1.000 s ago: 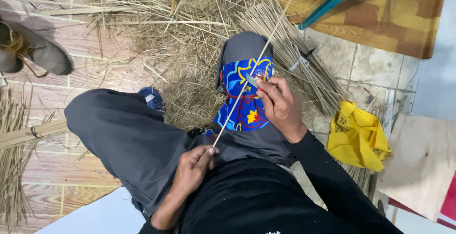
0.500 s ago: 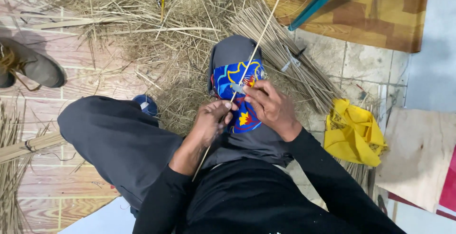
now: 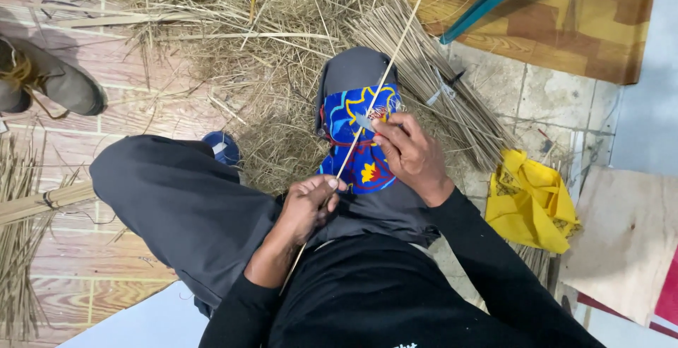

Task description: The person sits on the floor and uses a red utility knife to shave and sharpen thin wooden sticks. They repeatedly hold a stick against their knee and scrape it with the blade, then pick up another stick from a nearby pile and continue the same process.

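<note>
person seated on the floor, knees up. left hand low at the lap, forearm coming up from the torso, fingers curled, grip pinched shut on a long thin stick near its lower end. right hand higher, over the right knee, wrist bent inward, grip pressed together on a small blade with the tip laid against the stick. stick runs diagonally from below the left hand, between both hands, up past the top edge of view. under the right hand a bright blue patterned cloth is draped over the knee. loose straw pile ahead of the knees, a bundle of trimmed sticks just right of it. crumpled yellow cloth on the tiles to the right, a shoe well apart at far left.
</note>
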